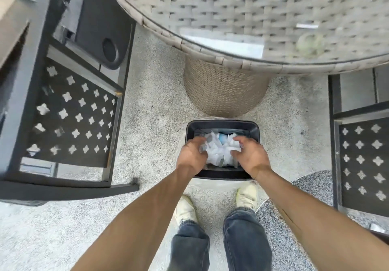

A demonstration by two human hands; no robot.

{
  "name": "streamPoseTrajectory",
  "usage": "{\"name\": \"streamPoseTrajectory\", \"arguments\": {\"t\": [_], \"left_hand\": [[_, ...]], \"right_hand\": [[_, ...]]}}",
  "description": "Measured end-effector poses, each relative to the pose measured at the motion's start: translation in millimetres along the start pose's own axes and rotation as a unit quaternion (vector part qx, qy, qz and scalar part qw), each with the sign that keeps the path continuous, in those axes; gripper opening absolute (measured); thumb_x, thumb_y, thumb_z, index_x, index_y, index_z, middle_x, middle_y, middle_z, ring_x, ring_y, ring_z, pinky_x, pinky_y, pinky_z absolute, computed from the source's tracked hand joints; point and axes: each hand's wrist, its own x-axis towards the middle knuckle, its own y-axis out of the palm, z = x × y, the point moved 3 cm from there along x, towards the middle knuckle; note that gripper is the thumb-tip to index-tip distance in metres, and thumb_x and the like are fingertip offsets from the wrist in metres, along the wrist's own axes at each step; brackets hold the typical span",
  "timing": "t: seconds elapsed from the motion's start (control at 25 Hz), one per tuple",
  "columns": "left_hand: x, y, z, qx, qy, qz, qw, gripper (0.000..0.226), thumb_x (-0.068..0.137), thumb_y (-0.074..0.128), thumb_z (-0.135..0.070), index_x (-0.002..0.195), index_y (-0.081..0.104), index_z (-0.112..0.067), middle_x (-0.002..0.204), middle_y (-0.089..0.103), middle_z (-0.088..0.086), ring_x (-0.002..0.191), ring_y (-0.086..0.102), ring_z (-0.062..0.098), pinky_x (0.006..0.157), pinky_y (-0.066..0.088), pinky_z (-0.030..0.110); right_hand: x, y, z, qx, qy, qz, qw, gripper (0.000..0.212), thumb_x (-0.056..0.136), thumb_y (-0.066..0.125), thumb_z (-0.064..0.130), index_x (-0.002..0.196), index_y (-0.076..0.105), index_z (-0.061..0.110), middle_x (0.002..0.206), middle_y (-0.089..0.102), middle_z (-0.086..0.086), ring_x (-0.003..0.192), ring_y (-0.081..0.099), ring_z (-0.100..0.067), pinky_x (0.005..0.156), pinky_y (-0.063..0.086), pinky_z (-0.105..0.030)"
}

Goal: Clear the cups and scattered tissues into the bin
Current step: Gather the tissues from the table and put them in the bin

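A heap of crumpled white tissues [219, 151], with a glimpse of a pale blue cup [222, 137] buried among them, fills the black rectangular bin [221, 124] standing on the speckled floor [151, 106] directly in front of the person's cream shoes [247, 196]. Both hands reach down over the bin's near rim: the left hand [192, 156] has its fingers curled into the tissues at the heap's left side, apparently around a scrap of clear plastic, and the right hand [251, 156] has its fingers bent onto the tissues at the right side, though whether either is pinching or merely pressing cannot be told for certain. The heap lies between the two hands, straight ahead and below, each hand equally near; the bin's long axis runs left to right, so the waste has only to go down. A clear liner [221, 184] spills over the near rim. Beyond the far rim rises the wicker pedestal of a round glass-topped table [210, 7], whose edge overhangs the bin; a blurred pale round object [309, 44], possibly another cup, sits near the table's right edge. Dark metal chairs [69, 113] with perforated seats flank the bin left and right, well apart from it, leaving open floor on both sides for the arms to withdraw.
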Motion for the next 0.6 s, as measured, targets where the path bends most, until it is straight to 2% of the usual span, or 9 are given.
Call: {"name": "streamPoseTrajectory", "arguments": {"t": [0.16, 0.28, 0.44, 0.6], "left_hand": [[-46.5, -56.1, -25.4, -0.020, 0.025, -0.026, 0.999, 0.038, 0.089, 0.062, -0.025, 0.127, 0.057, -0.028, 0.122, 0.065, -0.004, 0.108, 0.063, 0.019, 0.091, 0.051, 0.032], [-95.9, -108.4, -60.5, 0.030, 0.107, -0.054, 0.992, 0.037, 0.088, 0.062, -0.037, 0.125, 0.057, -0.035, 0.125, 0.060, -0.005, 0.108, 0.061, 0.019, 0.094, 0.049, 0.038], [-175.1, -187.1, -110.1, 0.122, 0.220, -0.099, 0.963, 0.043, 0.086, 0.057, -0.052, 0.127, 0.055, -0.041, 0.135, 0.052, -0.011, 0.124, 0.047, 0.014, 0.109, 0.032, 0.043], [-261.3, -262.2, -146.4, 0.154, 0.286, -0.183, 0.928, 0.053, 0.083, 0.053, -0.059, 0.132, 0.053, -0.038, 0.147, 0.042, -0.009, 0.139, 0.031, 0.014, 0.116, 0.015, 0.044]], "right_hand": [[-50.2, -56.3, 39.6, -0.050, -0.054, -0.020, 0.997, 0.039, 0.088, 0.063, 0.033, 0.126, 0.055, 0.030, 0.123, 0.060, -0.002, 0.098, 0.063, -0.022, 0.086, 0.051, -0.034], [-100.4, -106.8, 80.1, -0.080, -0.113, -0.035, 0.990, 0.042, 0.088, 0.062, 0.037, 0.129, 0.052, 0.032, 0.126, 0.059, 0.001, 0.105, 0.060, -0.020, 0.092, 0.049, -0.036], [-177.5, -189.4, 142.0, -0.146, -0.193, -0.101, 0.965, 0.047, 0.087, 0.058, 0.047, 0.132, 0.050, 0.033, 0.127, 0.057, 0.007, 0.119, 0.050, -0.018, 0.097, 0.044, -0.039], [-252.3, -261.0, 203.1, -0.193, -0.247, -0.170, 0.934, 0.050, 0.087, 0.054, 0.054, 0.132, 0.049, 0.034, 0.133, 0.053, 0.009, 0.128, 0.040, -0.017, 0.099, 0.035, -0.040]]}}
